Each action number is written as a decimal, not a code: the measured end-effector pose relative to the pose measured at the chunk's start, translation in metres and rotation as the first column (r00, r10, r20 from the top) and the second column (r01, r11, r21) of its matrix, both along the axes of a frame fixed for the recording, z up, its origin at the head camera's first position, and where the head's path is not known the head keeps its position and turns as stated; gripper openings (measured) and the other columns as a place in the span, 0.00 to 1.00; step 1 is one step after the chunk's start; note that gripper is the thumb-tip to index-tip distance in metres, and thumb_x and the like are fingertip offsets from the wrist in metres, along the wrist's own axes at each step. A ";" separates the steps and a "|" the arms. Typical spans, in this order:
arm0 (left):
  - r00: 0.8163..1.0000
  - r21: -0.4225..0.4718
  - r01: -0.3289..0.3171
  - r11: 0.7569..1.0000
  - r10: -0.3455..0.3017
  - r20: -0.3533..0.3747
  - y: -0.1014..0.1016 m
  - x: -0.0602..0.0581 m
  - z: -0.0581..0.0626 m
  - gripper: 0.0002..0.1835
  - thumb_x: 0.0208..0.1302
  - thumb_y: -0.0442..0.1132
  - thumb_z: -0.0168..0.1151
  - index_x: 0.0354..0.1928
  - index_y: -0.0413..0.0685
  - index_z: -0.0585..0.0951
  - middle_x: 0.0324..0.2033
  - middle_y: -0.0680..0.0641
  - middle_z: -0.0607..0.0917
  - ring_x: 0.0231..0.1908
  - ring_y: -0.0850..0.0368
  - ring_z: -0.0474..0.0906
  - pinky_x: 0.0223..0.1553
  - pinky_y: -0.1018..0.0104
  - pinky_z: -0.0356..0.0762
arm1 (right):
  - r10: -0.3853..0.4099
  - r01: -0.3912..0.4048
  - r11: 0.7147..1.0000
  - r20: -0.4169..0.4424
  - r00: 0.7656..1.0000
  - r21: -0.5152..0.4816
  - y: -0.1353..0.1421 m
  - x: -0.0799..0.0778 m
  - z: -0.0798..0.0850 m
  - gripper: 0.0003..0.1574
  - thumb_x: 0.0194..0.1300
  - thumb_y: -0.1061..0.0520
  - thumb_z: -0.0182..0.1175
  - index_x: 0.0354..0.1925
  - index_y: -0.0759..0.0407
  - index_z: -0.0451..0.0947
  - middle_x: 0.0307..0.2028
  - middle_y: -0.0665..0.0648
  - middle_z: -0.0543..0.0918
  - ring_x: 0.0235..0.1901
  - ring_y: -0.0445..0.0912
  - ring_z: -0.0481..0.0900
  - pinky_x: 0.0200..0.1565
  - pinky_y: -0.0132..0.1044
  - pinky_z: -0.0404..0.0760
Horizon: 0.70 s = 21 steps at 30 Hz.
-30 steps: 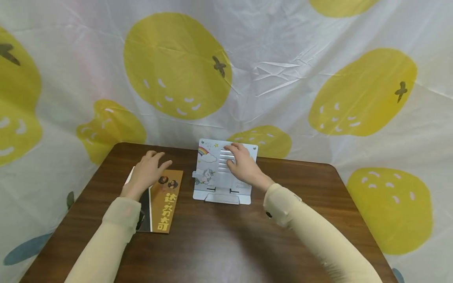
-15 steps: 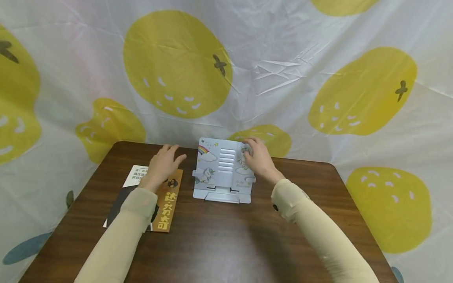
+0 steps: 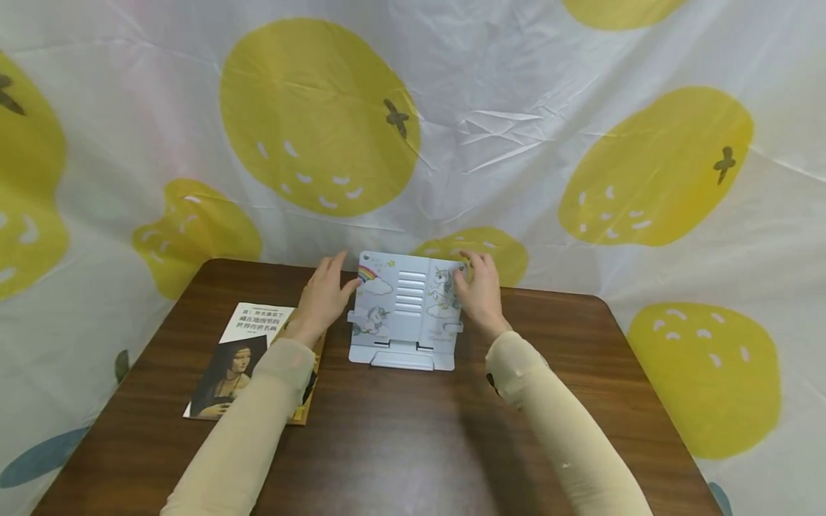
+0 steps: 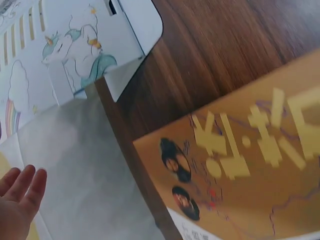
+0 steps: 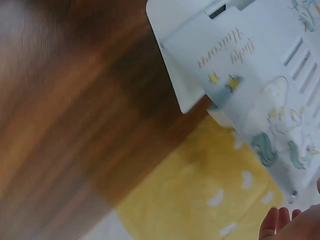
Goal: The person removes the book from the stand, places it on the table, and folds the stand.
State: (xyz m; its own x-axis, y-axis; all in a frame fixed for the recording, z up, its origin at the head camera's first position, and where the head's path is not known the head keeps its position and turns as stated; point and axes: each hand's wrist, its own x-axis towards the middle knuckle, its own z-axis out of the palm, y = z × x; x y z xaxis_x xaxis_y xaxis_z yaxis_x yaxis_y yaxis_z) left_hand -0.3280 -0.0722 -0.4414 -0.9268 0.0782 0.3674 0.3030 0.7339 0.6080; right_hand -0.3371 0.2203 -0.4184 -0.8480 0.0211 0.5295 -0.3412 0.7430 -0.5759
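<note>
White stand (image 3: 406, 304) propped up near the back edge of the tabletop (image 3: 400, 437), about mid-width. Since a second ago: left grip (image 3: 320, 297) now away from above the book (image 3: 231, 369), at the stand's left side; right grip (image 3: 481, 292) out from the stand's face to its upper right corner. Both spread, fingers loose, no visible pinch; contact, can't tell. Book flat near the left edge. Likely two-handed work on the stand now, book aside.

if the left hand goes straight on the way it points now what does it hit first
Probably the left edge of the unicorn stand, since the thumb of the left hand lies close beside it; the fingers aim past its corner toward the curtain, though depth is unclear.
</note>
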 end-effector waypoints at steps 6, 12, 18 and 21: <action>1.000 0.027 0.006 1.000 -0.005 -0.012 0.012 -0.003 -0.005 0.37 0.66 0.45 0.65 0.71 0.42 0.62 0.58 0.36 0.72 0.51 0.36 0.76 0.50 0.44 0.75 | -0.055 0.050 0.987 -0.029 0.998 -0.151 -0.002 -0.006 -0.020 0.23 0.63 0.61 0.65 0.55 0.66 0.76 0.47 0.67 0.76 0.46 0.61 0.76 0.48 0.48 0.74; 0.999 0.085 -0.017 0.996 0.019 -0.026 0.024 -0.005 -0.010 0.36 0.63 0.43 0.68 0.70 0.45 0.64 0.51 0.39 0.75 0.41 0.42 0.78 0.41 0.48 0.77 | -0.116 0.113 0.947 0.008 0.993 -0.299 -0.010 -0.007 -0.030 0.25 0.62 0.60 0.67 0.54 0.68 0.75 0.46 0.69 0.76 0.44 0.61 0.77 0.48 0.47 0.75; 0.998 0.100 -0.014 0.995 0.020 -0.056 0.032 -0.008 -0.012 0.37 0.62 0.39 0.69 0.70 0.43 0.64 0.50 0.38 0.75 0.40 0.41 0.78 0.41 0.48 0.78 | -0.175 0.180 0.919 0.046 0.984 -0.350 -0.017 -0.005 -0.029 0.26 0.62 0.57 0.68 0.56 0.65 0.75 0.46 0.66 0.76 0.45 0.57 0.76 0.47 0.45 0.73; 0.998 0.104 -0.013 0.994 0.020 -0.067 0.035 -0.010 -0.013 0.37 0.62 0.38 0.69 0.71 0.43 0.64 0.50 0.38 0.75 0.41 0.41 0.78 0.41 0.48 0.78 | -0.189 0.193 0.913 0.048 0.981 -0.360 -0.018 -0.004 -0.028 0.27 0.61 0.57 0.69 0.56 0.65 0.75 0.45 0.65 0.77 0.43 0.55 0.75 0.46 0.44 0.74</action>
State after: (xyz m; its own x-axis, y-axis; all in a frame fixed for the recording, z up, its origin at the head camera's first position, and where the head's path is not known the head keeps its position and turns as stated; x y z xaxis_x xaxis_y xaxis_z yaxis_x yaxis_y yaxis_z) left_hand -0.3376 -0.0376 -0.4546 -0.9002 0.0218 0.4350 0.3349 0.6732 0.6593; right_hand -0.3407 0.2027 -0.4466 -0.8148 0.3711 0.4454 -0.2053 0.5338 -0.8203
